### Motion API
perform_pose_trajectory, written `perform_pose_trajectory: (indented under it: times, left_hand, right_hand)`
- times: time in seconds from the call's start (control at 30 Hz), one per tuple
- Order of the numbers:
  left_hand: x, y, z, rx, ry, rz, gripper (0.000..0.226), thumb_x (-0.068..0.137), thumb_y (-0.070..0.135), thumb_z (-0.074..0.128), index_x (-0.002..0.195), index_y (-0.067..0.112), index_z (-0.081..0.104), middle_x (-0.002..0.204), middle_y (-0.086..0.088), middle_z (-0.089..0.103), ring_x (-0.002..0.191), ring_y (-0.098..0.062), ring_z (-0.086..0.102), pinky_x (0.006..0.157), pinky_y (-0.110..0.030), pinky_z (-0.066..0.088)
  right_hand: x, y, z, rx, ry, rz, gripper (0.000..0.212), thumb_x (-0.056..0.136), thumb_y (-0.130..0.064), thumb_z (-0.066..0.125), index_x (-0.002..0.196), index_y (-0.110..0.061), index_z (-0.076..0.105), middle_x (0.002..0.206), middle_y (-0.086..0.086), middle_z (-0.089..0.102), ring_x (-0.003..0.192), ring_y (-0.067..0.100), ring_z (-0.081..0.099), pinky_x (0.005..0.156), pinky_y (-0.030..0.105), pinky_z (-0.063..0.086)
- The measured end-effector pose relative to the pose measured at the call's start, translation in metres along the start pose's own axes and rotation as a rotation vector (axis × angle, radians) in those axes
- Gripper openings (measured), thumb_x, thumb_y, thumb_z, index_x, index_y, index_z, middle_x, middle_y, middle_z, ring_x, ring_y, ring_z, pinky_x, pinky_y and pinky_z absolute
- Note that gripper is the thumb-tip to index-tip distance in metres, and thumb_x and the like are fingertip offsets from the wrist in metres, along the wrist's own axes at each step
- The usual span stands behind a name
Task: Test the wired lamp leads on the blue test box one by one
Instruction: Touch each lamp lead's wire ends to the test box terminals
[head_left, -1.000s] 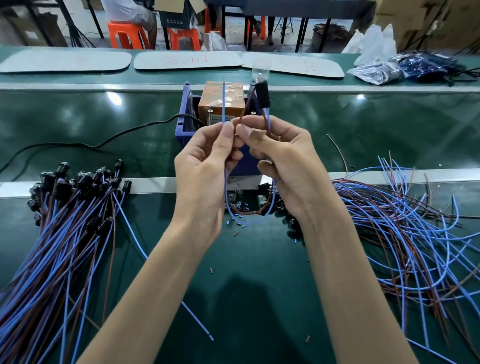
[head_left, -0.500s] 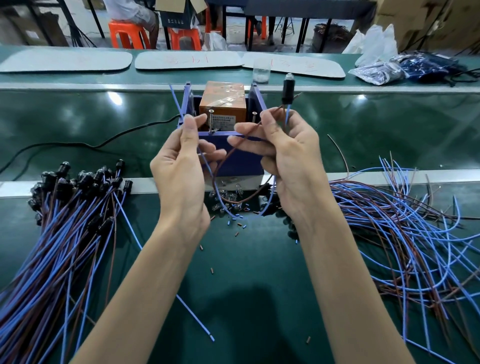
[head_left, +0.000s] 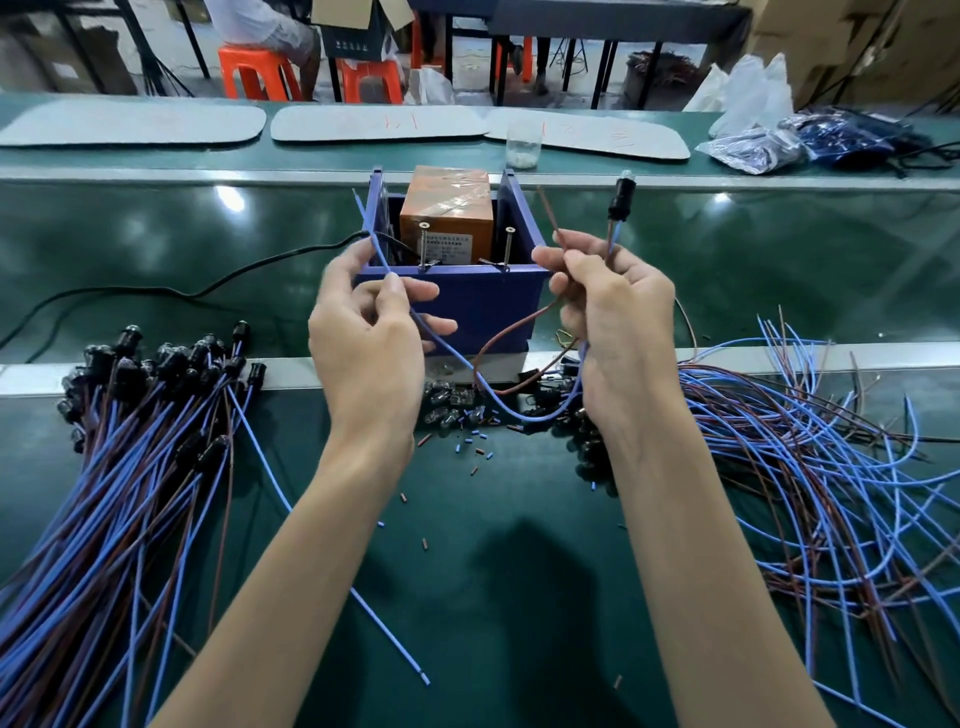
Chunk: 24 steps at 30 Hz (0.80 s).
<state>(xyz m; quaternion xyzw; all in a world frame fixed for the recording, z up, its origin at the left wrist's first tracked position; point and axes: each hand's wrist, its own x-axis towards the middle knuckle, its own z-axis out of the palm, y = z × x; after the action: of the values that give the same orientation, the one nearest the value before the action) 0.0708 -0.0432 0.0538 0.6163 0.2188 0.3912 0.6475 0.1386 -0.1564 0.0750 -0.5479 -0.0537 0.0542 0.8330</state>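
The left hand (head_left: 363, 332) pinching the blue wire (head_left: 385, 262) and the right hand (head_left: 608, 322) pinching the brown wire (head_left: 519, 323) have moved apart, ready for the blue box (head_left: 483, 301).

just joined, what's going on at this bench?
A person is testing one lamp lead. The left hand pinches its blue wire; the right hand holds its brown wire, the black lamp socket standing above it. Both wire ends point up beside the blue plastic test box, neither touching its two metal screws. At left lie bundled leads, at right a loose tangle.

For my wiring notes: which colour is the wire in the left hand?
The wire is blue, seen in the head view.
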Motion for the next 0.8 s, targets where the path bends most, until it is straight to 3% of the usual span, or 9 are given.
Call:
perform_pose_trajectory:
  times: [0.17, 0.4, 0.47, 0.57, 0.63, 0.8]
  left_hand:
    - [0.003, -0.005, -0.006, 0.009, 0.009, -0.008, 0.019, 0.098, 0.006, 0.047, 0.100, 0.025, 0.049, 0.072, 0.006, 0.071, 0.057, -0.014, 0.069, 0.051, -0.018, 0.048]
    - [0.010, -0.018, -0.006, 0.067, -0.004, -0.079, 0.020, 0.096, 0.008, 0.055, 0.111, 0.011, 0.067, 0.080, 0.008, 0.071, 0.060, -0.008, 0.070, 0.062, -0.016, 0.051]
    - [0.010, -0.019, -0.005, 0.054, 0.004, -0.104, 0.023, 0.095, 0.006, 0.055, 0.115, 0.011, 0.065, 0.080, 0.011, 0.071, 0.063, -0.007, 0.071, 0.072, -0.019, 0.055]
    - [0.010, -0.020, -0.004, 0.033, 0.016, -0.120, 0.021, 0.094, 0.004, 0.056, 0.109, 0.017, 0.063, 0.080, 0.010, 0.070, 0.064, -0.006, 0.071, 0.071, -0.017, 0.054]
    - [0.010, -0.020, -0.004, 0.038, 0.013, -0.124, 0.021, 0.094, 0.003, 0.055, 0.104, 0.020, 0.061, 0.080, 0.010, 0.069, 0.064, -0.005, 0.070, 0.070, -0.015, 0.054]
    - [0.011, -0.023, -0.006, 0.112, -0.067, -0.141, 0.028, 0.094, 0.004, 0.055, 0.120, 0.013, 0.063, 0.084, 0.011, 0.070, 0.067, -0.006, 0.071, 0.082, -0.025, 0.056]
  right_hand:
    - [0.004, 0.007, -0.005, -0.046, -0.028, -0.017, 0.018, 0.095, 0.003, 0.051, 0.095, -0.008, 0.065, 0.071, 0.000, 0.073, 0.056, 0.004, 0.066, 0.044, 0.007, 0.036]
    - [0.012, 0.026, -0.008, -0.113, 0.031, 0.002, 0.017, 0.095, 0.001, 0.051, 0.101, -0.007, 0.066, 0.072, 0.002, 0.070, 0.057, 0.008, 0.068, 0.064, 0.014, 0.051]
    - [0.015, 0.028, -0.009, -0.111, 0.036, 0.019, 0.016, 0.096, 0.000, 0.051, 0.097, -0.008, 0.064, 0.069, -0.001, 0.070, 0.056, 0.004, 0.067, 0.057, 0.009, 0.046]
    - [0.017, 0.030, -0.010, -0.133, 0.006, 0.064, 0.016, 0.095, 0.000, 0.051, 0.097, -0.011, 0.063, 0.068, -0.006, 0.071, 0.062, 0.001, 0.068, 0.043, 0.007, 0.035]
    - [0.017, 0.031, -0.010, -0.147, -0.014, 0.085, 0.018, 0.095, -0.001, 0.051, 0.102, -0.011, 0.063, 0.071, -0.006, 0.071, 0.064, 0.000, 0.068, 0.040, 0.007, 0.032]
    - [0.016, 0.030, -0.010, -0.197, -0.094, 0.095, 0.022, 0.096, -0.001, 0.049, 0.102, -0.016, 0.064, 0.074, -0.007, 0.071, 0.064, -0.001, 0.066, 0.041, 0.007, 0.032]
